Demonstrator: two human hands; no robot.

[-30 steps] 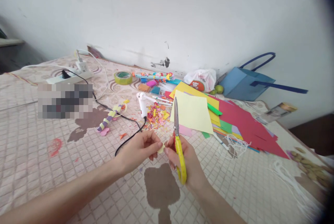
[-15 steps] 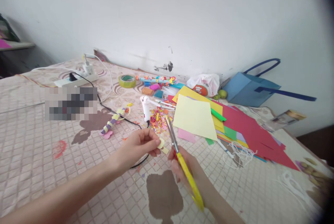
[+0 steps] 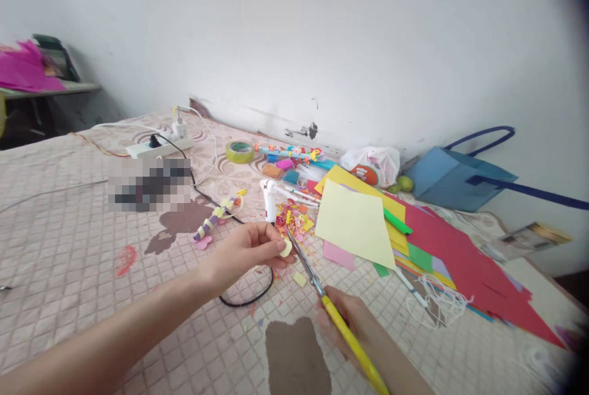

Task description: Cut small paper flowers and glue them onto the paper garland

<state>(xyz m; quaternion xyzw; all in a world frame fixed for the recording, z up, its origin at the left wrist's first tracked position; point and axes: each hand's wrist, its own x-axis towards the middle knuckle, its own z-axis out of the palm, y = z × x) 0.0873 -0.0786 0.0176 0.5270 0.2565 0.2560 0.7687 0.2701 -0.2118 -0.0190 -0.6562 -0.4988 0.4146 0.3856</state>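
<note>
Scissors (image 3: 339,316) clasped in right hand (image 3: 363,321), left hand (image 3: 251,251) pinches paper (image 3: 286,249), white bag (image 3: 383,163) hides contents.

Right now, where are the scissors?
The scissors are right of centre in the head view, in the right hand, tips beside the pale piece in the left hand.

A small pale-yellow paper piece (image 3: 286,249), rounded at its edge, is pinched between thumb and fingers of the left hand (image 3: 255,249), its free part showing just past the fingertips; the scissors (image 3: 336,316), silver-bladed and yellow-handled, slant through the right hand (image 3: 358,315), handle reaching back past it, blades pointing forward and leftward, tips close by the paper piece; whether they touch is unclear.
</note>
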